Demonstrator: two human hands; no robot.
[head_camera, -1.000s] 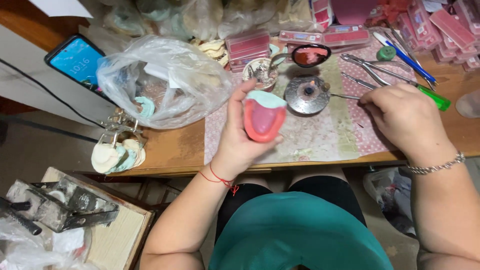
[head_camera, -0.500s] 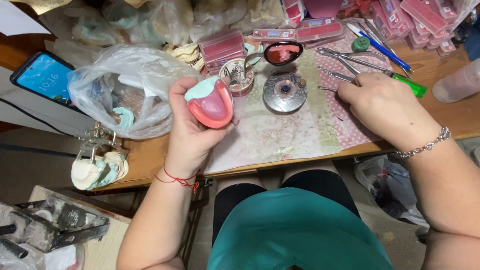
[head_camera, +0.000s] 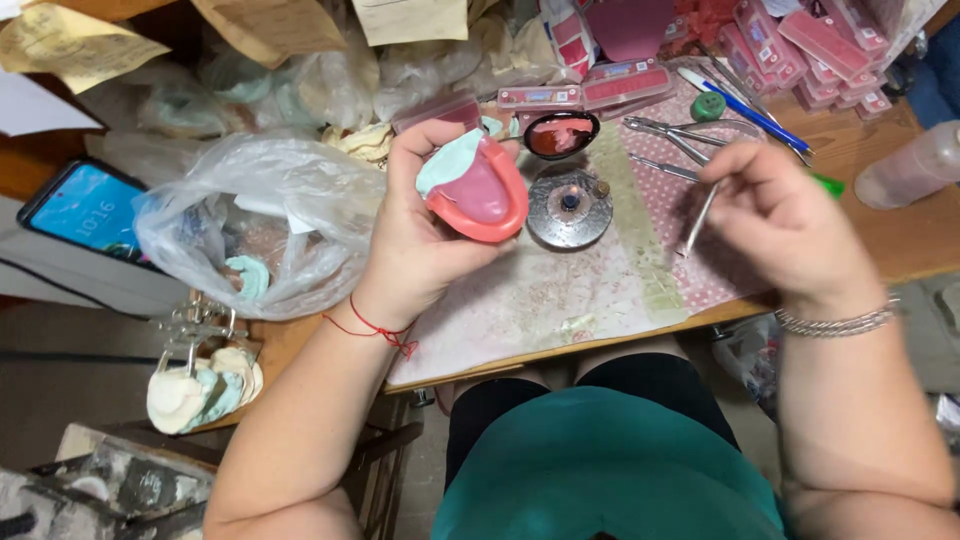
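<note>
My left hand (head_camera: 420, 235) holds up a dental model: a pale green cast with a pink wax plate (head_camera: 478, 190) on it, its arch facing me. My right hand (head_camera: 785, 215) pinches a thin metal instrument (head_camera: 700, 215) whose tip points down over the patterned mat. Between the hands sits a small round metal burner (head_camera: 569, 205) on the mat. Just behind it is a black dish of pink wax (head_camera: 560, 134).
A clear plastic bag (head_camera: 260, 215) with casts lies left of the mat, a phone (head_camera: 85, 212) beyond it. Metal pliers (head_camera: 680, 130), a blue pen (head_camera: 745, 108), pink boxes (head_camera: 800, 40) and a plastic bottle (head_camera: 905, 165) crowd the back and right. A cast in an articulator (head_camera: 200, 375) hangs at the left edge.
My right hand has lifted off the table with the thin metal instrument in its fingers. My left hand has turned the model slightly and keeps holding it.
</note>
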